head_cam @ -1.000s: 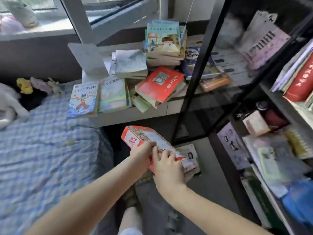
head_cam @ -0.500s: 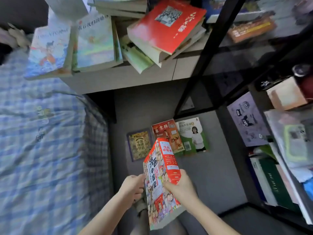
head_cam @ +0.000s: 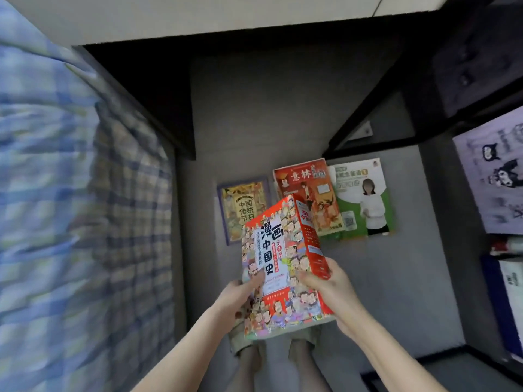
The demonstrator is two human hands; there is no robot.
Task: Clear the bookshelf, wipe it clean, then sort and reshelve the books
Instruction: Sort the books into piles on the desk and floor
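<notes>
Boxed set point(head_cam: 280, 267) of comics, red with crowded cartoon faces and a white title panel, held in the air above the floor point(head_cam: 254, 108) in front of the person, front face up and toward the camera, top end tilted away. Left hand point(head_cam: 236, 297) grips the lower left edge: thumb flat on the front face, fingers curled out of sight behind. Right hand point(head_cam: 331, 290) grips the lower right edge: thumb on the front face, fingers wrapped round the red side panel. Both hands are clamped on the set.

Just beyond it, three books lie flat on the floor in a row. Yellow book point(head_cam: 240, 205) with a dark border at left, its lower right corner hidden by the set. Red magazine point(head_cam: 308, 193) in the middle, overlapping the left edge of the green book point(head_cam: 365, 199) at right.

Black shelf frame point(head_cam: 373, 145) stands behind the green book and runs on along the right edge, where a purple cartoon sheet point(head_cam: 492, 176) lies on a shelf; the items below it are blurred. Pale desk edge point(head_cam: 226, 21) spans the top. Bed point(head_cam: 70, 193) with a blue plaid cover fills the left side. Bare legs show directly beneath the set.
</notes>
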